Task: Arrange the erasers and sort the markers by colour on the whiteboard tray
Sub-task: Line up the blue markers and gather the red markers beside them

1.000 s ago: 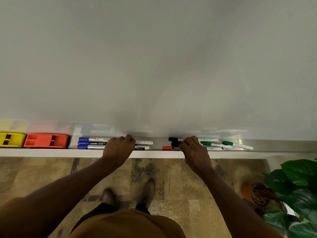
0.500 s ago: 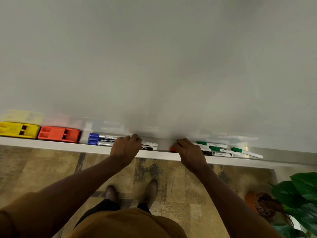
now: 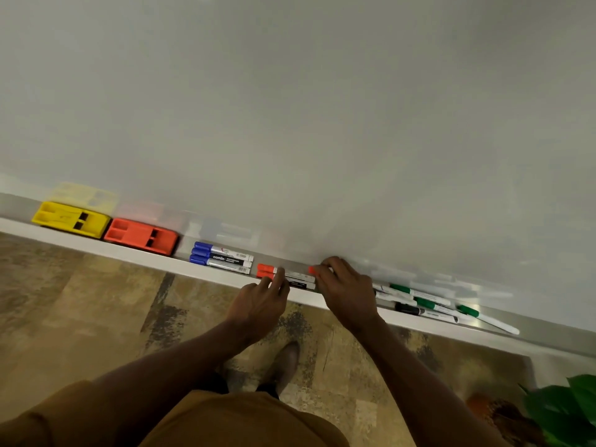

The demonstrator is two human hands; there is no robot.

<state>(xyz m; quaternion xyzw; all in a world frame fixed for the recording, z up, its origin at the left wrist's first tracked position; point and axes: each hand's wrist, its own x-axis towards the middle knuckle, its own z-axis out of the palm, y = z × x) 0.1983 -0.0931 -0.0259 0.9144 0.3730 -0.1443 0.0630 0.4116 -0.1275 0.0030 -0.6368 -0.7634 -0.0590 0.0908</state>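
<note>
Reaching fwd over the whiteboard tray point(image 3: 154, 258), both arms are stretched out w/ palms down. Left hand point(image 3: 258, 301) hovers at the tray's front edge, fingers loosely spread, tips touching the front one of two red markers point(image 3: 283, 276); nothing gripped. Right hand point(image 3: 346, 291) is curled over the tray just right of those, fingers closed on a third red-capped marker point(image 3: 312, 270), only its cap showing past the fingertips. Toward the tray's left end sit a yellow eraser point(image 3: 71, 219) and an orange eraser point(image 3: 142, 236) side by side, touching. Next come three blue markers point(image 3: 222, 258), stacked parallel, caps left. Right of the right hand lie three green markers point(image 3: 432, 301) and a black marker point(image 3: 409, 308), loosely angled. Whiteboard point(image 3: 322, 108) fills the upper view, blank. Below: mottled tan floor point(image 3: 80, 311), a shoe point(image 3: 285, 361), potted plant point(image 3: 567, 411) at bottom-right corner.
</note>
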